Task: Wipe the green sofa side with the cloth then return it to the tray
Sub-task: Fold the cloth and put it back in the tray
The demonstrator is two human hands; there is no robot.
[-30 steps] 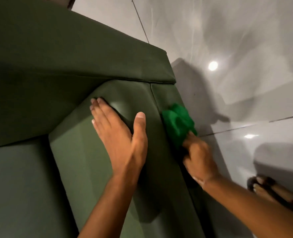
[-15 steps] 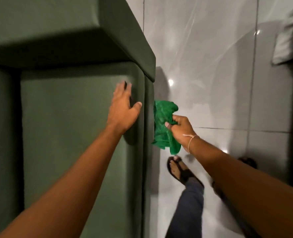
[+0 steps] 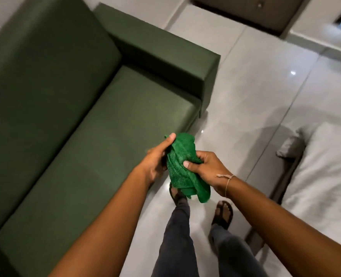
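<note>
The bright green cloth (image 3: 182,162) hangs bunched between both hands, above the floor just off the sofa's front edge. My left hand (image 3: 156,158) pinches its upper left corner with the thumb on top. My right hand (image 3: 207,166) grips its middle from the right; a thin string is tied around that wrist. The dark green sofa (image 3: 81,136) fills the left half of the view, with its armrest (image 3: 165,54) at the far end. No tray is in view.
Glossy grey floor tiles (image 3: 245,96) lie between the sofa and a bed with white sheets (image 3: 323,176) at the right. My legs and sandalled feet (image 3: 222,213) stand on the tiles below the cloth. A dark panel sits at the top right.
My left hand left the sofa armrest and took hold of the cloth. My right hand pulled the cloth away from the sofa side. I stepped back, so the whole sofa now shows.
</note>
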